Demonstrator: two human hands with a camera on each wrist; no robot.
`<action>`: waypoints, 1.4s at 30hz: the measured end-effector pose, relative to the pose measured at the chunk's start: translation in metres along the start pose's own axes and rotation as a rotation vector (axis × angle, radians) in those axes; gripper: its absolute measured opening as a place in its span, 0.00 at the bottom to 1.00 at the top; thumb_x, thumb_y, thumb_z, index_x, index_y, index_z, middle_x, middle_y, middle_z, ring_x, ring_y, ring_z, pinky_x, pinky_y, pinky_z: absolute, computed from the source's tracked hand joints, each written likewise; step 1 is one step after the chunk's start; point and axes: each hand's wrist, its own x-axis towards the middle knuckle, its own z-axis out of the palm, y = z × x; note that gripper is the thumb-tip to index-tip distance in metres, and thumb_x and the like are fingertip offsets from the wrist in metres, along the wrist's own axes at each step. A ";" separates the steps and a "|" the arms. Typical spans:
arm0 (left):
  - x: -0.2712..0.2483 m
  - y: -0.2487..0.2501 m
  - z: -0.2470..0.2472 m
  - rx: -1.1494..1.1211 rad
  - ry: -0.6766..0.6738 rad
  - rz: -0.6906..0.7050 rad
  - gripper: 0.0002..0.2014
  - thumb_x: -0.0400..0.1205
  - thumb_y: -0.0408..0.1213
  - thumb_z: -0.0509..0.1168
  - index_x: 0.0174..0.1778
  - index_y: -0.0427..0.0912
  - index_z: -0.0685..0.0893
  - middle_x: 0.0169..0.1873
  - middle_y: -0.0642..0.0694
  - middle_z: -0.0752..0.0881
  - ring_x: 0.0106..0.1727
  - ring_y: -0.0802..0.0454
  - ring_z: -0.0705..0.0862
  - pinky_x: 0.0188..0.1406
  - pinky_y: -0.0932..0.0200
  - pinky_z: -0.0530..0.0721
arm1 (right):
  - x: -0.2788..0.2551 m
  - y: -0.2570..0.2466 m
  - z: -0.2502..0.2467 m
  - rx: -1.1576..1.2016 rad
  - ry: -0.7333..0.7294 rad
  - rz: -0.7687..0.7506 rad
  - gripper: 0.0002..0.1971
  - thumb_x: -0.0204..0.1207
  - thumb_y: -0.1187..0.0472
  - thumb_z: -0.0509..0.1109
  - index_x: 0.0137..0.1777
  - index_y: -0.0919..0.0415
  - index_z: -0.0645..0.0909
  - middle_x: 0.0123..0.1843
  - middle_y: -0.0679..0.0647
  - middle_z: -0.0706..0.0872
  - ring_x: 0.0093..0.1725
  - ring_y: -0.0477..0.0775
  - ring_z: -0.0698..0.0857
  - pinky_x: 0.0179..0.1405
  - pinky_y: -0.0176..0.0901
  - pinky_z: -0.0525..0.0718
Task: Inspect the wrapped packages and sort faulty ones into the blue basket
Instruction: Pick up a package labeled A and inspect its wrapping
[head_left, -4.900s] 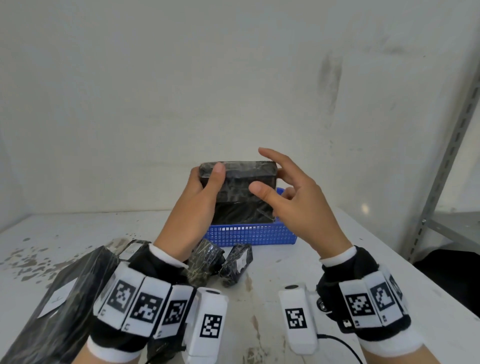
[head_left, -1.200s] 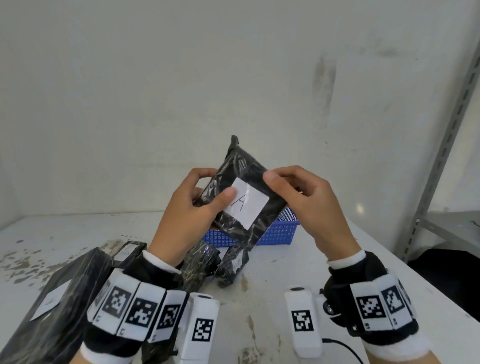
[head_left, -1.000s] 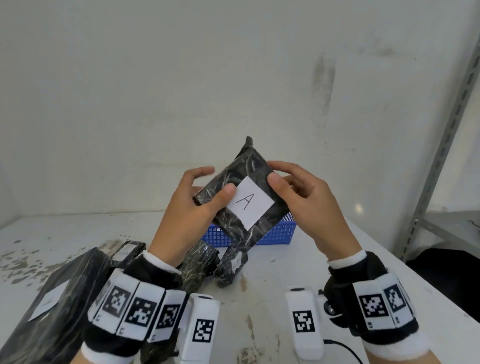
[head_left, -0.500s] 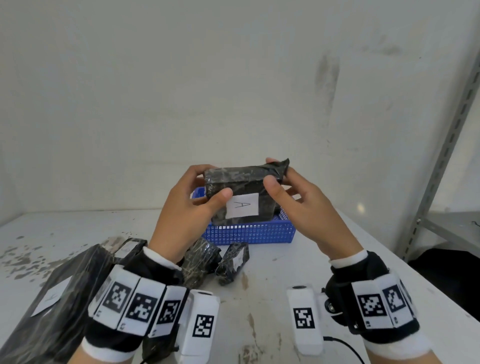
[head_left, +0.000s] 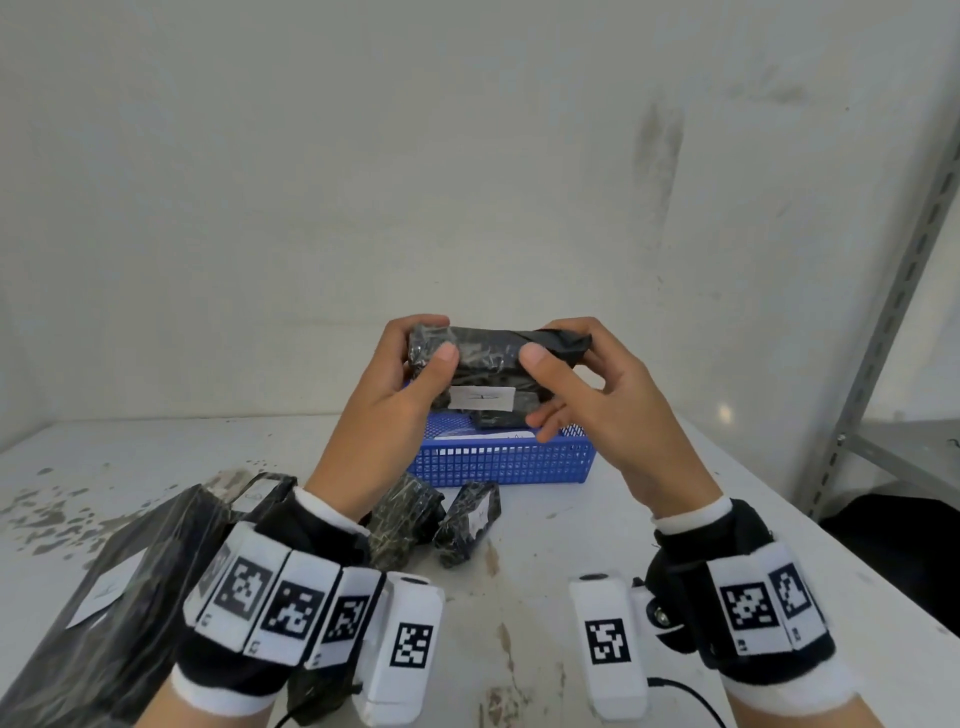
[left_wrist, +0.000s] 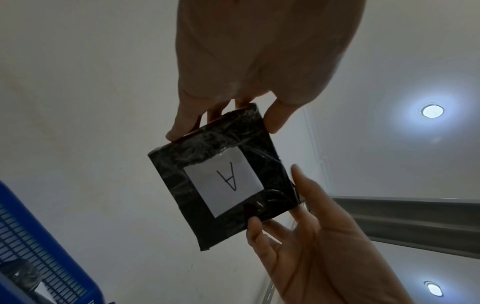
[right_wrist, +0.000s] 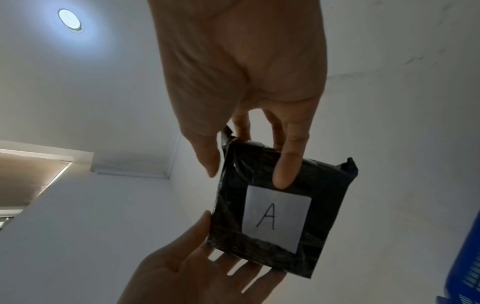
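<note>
Fingers (head_left: 440, 358) of our left hand (head_left: 387, 415) curl over one end of a black wrapped package (head_left: 493, 364), thumb on the near face and the other fingers over the top, so that hand grips it. Our right hand (head_left: 613, 415) grips the other end, thumb on the near face beside a loose, sticking-out flap of wrapping and fingers curled behind and beneath. We hold the package in the air above the blue basket (head_left: 498, 460), turned nearly edge-on to the head view, so its white label (head_left: 482, 399) shows only as a thin strip. From both wrist views we can read a handwritten "A" on that label (left_wrist: 226, 183), which sits on the underside under shiny clear film.

In the basket we see at least one more dark package (head_left: 496, 418) and a pale label; how many lie there we cannot tell. On the white, stained table (head_left: 545, 530), just in front of the basket, lie two small wrapped packages (head_left: 447, 519), touching each other. At the left lies a large black wrapped package (head_left: 119, 597) with a white label, and a smaller one sits behind it.
</note>
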 end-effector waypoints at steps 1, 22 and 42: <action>0.000 0.000 0.001 0.001 -0.010 0.004 0.12 0.87 0.40 0.59 0.66 0.48 0.75 0.52 0.51 0.88 0.52 0.57 0.88 0.52 0.63 0.82 | 0.000 0.000 0.000 -0.005 0.001 -0.001 0.11 0.78 0.54 0.75 0.57 0.54 0.81 0.49 0.51 0.87 0.30 0.55 0.89 0.34 0.42 0.89; -0.005 0.002 0.011 0.031 0.036 0.026 0.12 0.84 0.49 0.59 0.58 0.47 0.73 0.46 0.47 0.86 0.47 0.57 0.86 0.51 0.60 0.82 | -0.002 0.005 0.001 -0.002 0.025 -0.007 0.09 0.81 0.51 0.71 0.55 0.53 0.88 0.49 0.56 0.86 0.29 0.52 0.86 0.31 0.41 0.86; -0.006 0.003 0.000 0.029 0.064 -0.108 0.30 0.77 0.43 0.71 0.75 0.50 0.71 0.65 0.50 0.84 0.57 0.60 0.88 0.51 0.67 0.86 | -0.004 0.005 -0.001 -0.028 0.014 0.037 0.43 0.77 0.58 0.76 0.87 0.42 0.57 0.73 0.48 0.81 0.58 0.42 0.90 0.61 0.39 0.87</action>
